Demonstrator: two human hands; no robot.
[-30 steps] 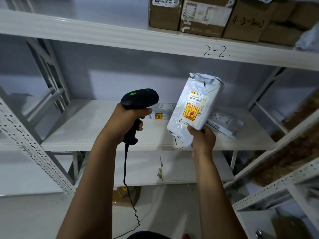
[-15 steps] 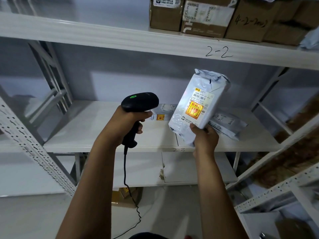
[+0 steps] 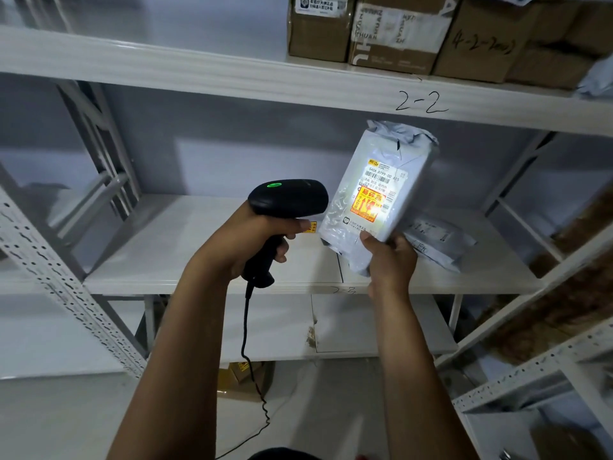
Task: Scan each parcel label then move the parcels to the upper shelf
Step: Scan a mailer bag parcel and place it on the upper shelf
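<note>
The right hand (image 3: 391, 260) grips the bottom corner of a white plastic parcel (image 3: 411, 180), thumb on its front. It holds the parcel upright in the air and tilted so the label (image 3: 381, 187) faces left. Just left of the parcel, the left hand (image 3: 245, 244) is wrapped round the handle of a black scanner (image 3: 288, 197), whose head points at the label. A bright patch of light lies on the label and a green lamp glows on the scanner, so the scan looks under way. Behind and below the parcel, another grey parcel (image 3: 438, 240) lies on the middle shelf (image 3: 199, 254), probably waiting its turn. Above the parcel runs the upper shelf (image 3: 232, 78), marked 2-2, its destination, with cardboard boxes (image 3: 394, 31) standing on it.
</note>
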